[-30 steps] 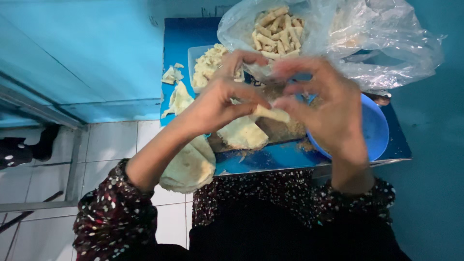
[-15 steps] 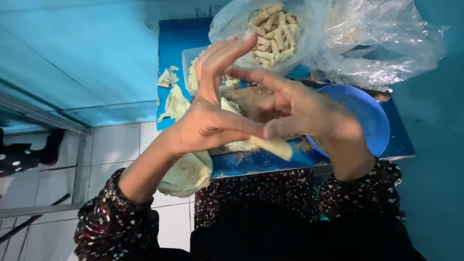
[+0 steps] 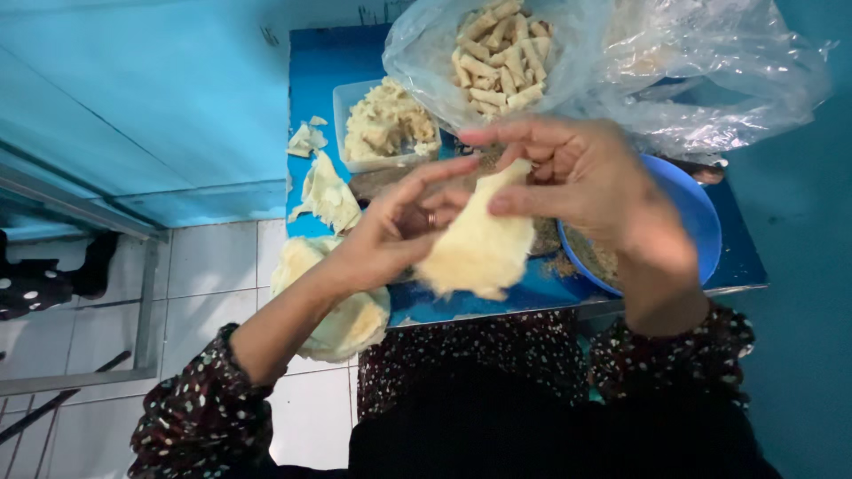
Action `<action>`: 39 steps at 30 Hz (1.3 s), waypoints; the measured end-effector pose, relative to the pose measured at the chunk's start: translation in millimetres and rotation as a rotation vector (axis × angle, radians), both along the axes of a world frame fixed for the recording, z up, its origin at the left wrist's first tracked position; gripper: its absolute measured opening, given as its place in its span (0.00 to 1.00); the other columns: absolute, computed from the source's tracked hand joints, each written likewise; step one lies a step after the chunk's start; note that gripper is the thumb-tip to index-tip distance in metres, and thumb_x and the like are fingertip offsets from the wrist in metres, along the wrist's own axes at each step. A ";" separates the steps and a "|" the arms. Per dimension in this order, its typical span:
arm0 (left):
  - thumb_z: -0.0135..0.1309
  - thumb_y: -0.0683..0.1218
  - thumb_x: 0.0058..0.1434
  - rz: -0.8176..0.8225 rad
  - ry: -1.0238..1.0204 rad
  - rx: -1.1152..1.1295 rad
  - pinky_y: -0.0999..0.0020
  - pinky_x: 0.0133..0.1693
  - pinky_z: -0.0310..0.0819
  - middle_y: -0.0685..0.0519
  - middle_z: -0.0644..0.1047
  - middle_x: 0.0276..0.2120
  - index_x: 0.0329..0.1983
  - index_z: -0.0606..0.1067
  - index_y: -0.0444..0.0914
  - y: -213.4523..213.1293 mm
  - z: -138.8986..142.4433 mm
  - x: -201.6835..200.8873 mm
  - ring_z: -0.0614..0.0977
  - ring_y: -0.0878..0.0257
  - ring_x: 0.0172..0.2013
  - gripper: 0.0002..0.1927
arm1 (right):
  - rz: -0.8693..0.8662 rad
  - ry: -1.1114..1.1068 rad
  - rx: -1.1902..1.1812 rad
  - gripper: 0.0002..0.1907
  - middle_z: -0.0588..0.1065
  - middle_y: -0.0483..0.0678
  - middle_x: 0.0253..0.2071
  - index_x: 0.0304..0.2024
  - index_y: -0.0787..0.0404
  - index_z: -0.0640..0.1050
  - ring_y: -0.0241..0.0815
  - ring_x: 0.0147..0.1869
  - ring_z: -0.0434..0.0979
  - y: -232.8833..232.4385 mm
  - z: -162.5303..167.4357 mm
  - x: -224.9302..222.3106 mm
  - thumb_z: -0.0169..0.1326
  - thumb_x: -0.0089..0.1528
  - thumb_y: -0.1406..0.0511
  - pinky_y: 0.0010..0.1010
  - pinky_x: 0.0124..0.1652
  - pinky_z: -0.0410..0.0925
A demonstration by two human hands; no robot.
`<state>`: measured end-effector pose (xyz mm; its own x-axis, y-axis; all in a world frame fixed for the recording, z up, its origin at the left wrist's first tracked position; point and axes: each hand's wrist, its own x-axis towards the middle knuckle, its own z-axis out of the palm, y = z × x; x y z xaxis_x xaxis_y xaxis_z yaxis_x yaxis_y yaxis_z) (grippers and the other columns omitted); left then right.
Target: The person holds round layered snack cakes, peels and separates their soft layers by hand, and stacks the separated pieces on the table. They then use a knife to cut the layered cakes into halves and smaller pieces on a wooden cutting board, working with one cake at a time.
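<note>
A thin pale sheet of dough [image 3: 479, 244] hangs between both hands over the near edge of the blue table [image 3: 319, 71]. My left hand [image 3: 390, 235] grips its left side, a ring showing on one finger. My right hand [image 3: 577, 182] pinches the sheet's top edge with fingers spread. Beneath my right hand sits a blue bowl [image 3: 697, 217] with brown crumbly filling.
A clear plastic bag [image 3: 621, 62] of several rolled pastry sticks lies at the far side. A white tub [image 3: 355, 98] holds pale scraps. A stack of round wrappers [image 3: 342, 315] overhangs the table's near left corner, with torn pieces [image 3: 324, 191] behind it. White floor tiles lie to the left.
The rolled stick held between my hands a second ago is gone. A flat sheet of dough is now held spread out between both hands.
</note>
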<state>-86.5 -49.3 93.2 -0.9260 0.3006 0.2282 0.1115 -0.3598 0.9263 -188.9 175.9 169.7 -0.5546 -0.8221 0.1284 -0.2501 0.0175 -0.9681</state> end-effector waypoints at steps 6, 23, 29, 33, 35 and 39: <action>0.61 0.43 0.58 -0.021 -0.143 0.105 0.63 0.50 0.83 0.52 0.74 0.61 0.65 0.68 0.32 -29.1 0.0 -6.6 0.81 0.61 0.54 0.32 | -0.328 0.023 -0.148 0.23 0.77 0.45 0.44 0.62 0.65 0.75 0.33 0.46 0.80 -4.2 -47.1 13.0 0.58 0.64 0.77 0.21 0.45 0.75; 0.64 0.42 0.57 0.227 0.346 -1.022 0.62 0.36 0.77 0.46 0.82 0.32 0.45 0.80 0.35 -40.4 -31.1 -57.5 0.85 0.54 0.32 0.13 | -0.626 0.393 0.003 0.15 0.79 0.46 0.32 0.48 0.59 0.80 0.32 0.30 0.79 -27.5 -150.9 84.3 0.67 0.59 0.67 0.23 0.31 0.72; 0.67 0.46 0.51 -0.025 0.077 -1.027 0.62 0.35 0.78 0.48 0.83 0.31 0.48 0.78 0.36 -55.0 -13.4 -76.8 0.86 0.55 0.32 0.21 | -0.652 0.387 0.023 0.16 0.80 0.48 0.33 0.48 0.61 0.79 0.33 0.29 0.80 -26.7 -153.1 75.5 0.67 0.59 0.67 0.25 0.28 0.72; 0.65 0.44 0.50 0.043 0.140 -1.031 0.61 0.39 0.78 0.47 0.83 0.34 0.50 0.79 0.37 -57.2 -16.9 -71.3 0.85 0.54 0.36 0.22 | -0.608 0.442 0.004 0.14 0.79 0.48 0.33 0.48 0.61 0.78 0.37 0.30 0.82 -23.0 -150.7 78.2 0.65 0.61 0.68 0.27 0.29 0.73; 0.66 0.43 0.50 0.092 0.234 -1.071 0.59 0.41 0.77 0.46 0.81 0.35 0.48 0.79 0.37 -56.2 -19.8 -70.2 0.84 0.51 0.38 0.21 | -0.607 0.536 0.009 0.14 0.79 0.49 0.35 0.47 0.61 0.79 0.41 0.31 0.81 -23.7 -148.1 77.9 0.65 0.61 0.68 0.30 0.30 0.72; 0.65 0.41 0.49 0.168 0.382 -1.182 0.56 0.44 0.75 0.43 0.76 0.39 0.43 0.77 0.35 -45.9 -25.5 -68.6 0.80 0.45 0.44 0.18 | -0.619 0.722 0.027 0.13 0.77 0.49 0.40 0.47 0.60 0.79 0.47 0.40 0.81 -23.8 -143.6 77.3 0.66 0.61 0.69 0.34 0.37 0.73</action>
